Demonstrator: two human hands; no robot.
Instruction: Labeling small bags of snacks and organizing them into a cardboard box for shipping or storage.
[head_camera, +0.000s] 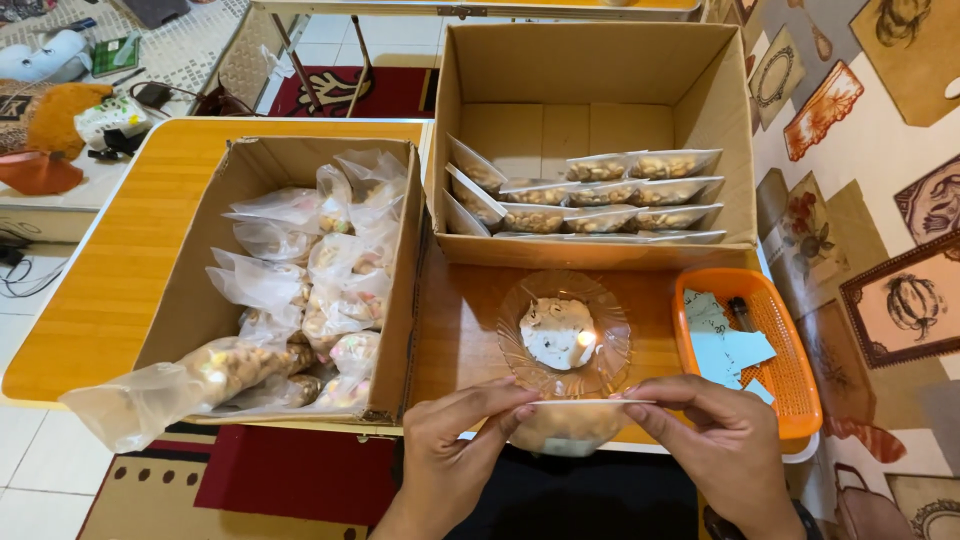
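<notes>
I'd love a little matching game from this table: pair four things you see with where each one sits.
Things:
1. small filled bag
2. glass dish
3. orange basket
4. neat rows of sealed packets

Places:
A. in the far cardboard box
B. at the table's right edge, holding paper slips
C. pinched at its top between the left hand and right hand
D. on the table just beyond the hands

Pairs: 1-C, 2-D, 3-B, 4-A
</notes>
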